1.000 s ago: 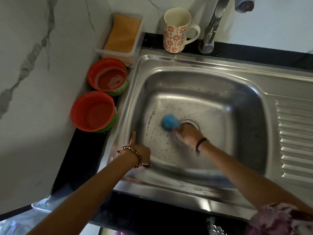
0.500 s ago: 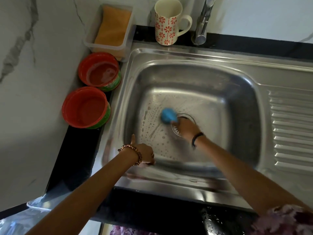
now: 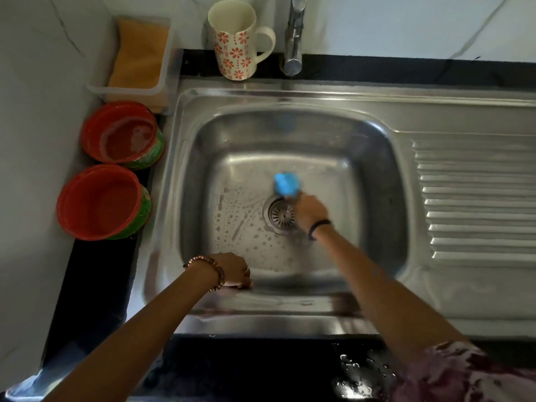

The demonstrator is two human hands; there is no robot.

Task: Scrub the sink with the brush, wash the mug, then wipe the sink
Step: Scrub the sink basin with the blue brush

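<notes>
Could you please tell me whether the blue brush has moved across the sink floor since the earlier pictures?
Yes. The brush, held in the right hand, was left of the drain before; now it sits just behind the drain, toward the tap side.

I see both forearms reaching fwd & down from the bottom corners. Right hand [image 3: 309, 212] sits low in the basin, fingers curled round the brush [image 3: 286, 184], knuckles up, slightly blurred. Dark band on the R wrist; patterned sleeve at the upper arm, bottom right. Right arm nearly straight, angled in toward centre. Left hand [image 3: 232, 269] rests on the sink [image 3: 290, 309] at the near rim of the basin, fingers bent over the edge, back of hand up. Bead bracelet on the L wrist, ring on one finger. L forearm bare, angled up from bottom left.
</notes>
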